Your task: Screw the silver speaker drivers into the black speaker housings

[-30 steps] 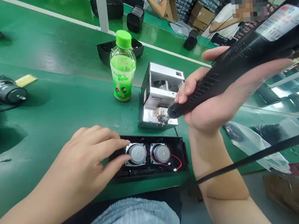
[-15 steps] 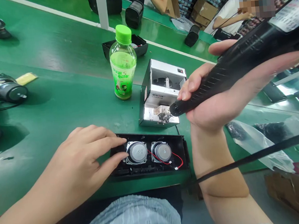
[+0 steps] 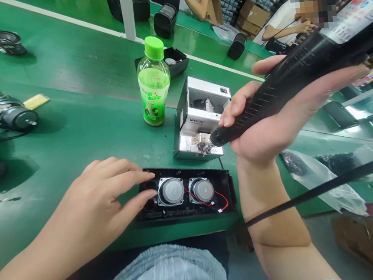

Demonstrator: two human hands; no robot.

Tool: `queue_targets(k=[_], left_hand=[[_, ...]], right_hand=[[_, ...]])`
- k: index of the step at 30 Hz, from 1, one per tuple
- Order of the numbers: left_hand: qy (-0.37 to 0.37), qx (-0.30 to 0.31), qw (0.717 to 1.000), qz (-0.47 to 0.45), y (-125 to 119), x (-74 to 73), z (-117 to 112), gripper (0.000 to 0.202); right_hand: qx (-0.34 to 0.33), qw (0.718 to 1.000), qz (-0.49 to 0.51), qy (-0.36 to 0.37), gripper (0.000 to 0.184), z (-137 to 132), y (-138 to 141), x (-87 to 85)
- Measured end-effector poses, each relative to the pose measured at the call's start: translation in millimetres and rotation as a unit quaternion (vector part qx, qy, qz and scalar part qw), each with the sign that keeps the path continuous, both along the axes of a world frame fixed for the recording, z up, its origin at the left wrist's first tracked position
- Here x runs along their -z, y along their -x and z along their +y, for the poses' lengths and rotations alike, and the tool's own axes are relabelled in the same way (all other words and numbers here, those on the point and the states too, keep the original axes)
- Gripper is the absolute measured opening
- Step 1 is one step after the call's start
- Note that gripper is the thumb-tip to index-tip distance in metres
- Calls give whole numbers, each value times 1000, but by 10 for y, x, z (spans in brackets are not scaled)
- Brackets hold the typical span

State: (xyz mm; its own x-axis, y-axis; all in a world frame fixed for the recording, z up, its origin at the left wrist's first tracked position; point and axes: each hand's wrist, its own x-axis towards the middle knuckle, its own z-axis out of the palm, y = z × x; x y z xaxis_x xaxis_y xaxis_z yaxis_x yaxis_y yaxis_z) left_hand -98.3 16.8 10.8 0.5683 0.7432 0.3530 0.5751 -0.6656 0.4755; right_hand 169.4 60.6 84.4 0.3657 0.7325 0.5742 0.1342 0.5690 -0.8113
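My right hand (image 3: 260, 125) is shut around a black electric screwdriver (image 3: 280, 92), its tip at the metal rail of a silver-white WEISIN screw feeder (image 3: 200, 112). My left hand (image 3: 103, 199) rests with spread fingers on the left end of a black speaker housing (image 3: 186, 216). The fingertips are just left of a round speaker driver (image 3: 170, 192). A second speaker driver (image 3: 201, 189) sits beside it, with red and black wires (image 3: 220, 203) running to a small connector.
A green-capped bottle of green drink (image 3: 154, 84) stands behind the housing on the green conveyor bench (image 3: 75, 136). Speaker parts lie at the left. A plastic bag (image 3: 320, 178) lies at the right. Co-workers (image 3: 290, 20) sit beyond a white rail (image 3: 126, 10).
My left fingers have slid left, off the first driver and onto the housing. The screwdriver tip stays at the feeder, and the view has shifted slightly.
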Motion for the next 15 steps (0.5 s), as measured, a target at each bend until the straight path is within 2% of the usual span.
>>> queue_targets(k=[4,9,11,13,15], left_hand=[[0,-3,1000,2,19,6,-2,16],[-8,-4,1000,-2,46,12,-15,14],[-8,-2,1000,-1,49,9,-21,16],[-7,1,1000,-1,36,-3,-26,17],[-10,10,1000,3,-1,-26,-33,18]], right_hand=[[-6,1000,-13,3,56,-1,5,-14],[10,999,-4,-34,65,0,39,19],[1,999,-3,-37,60,-23,13,37],[-8,1000,0,-23,57,-75,-22,26],[-20,999,-25,24,65,-164,-41,-35]])
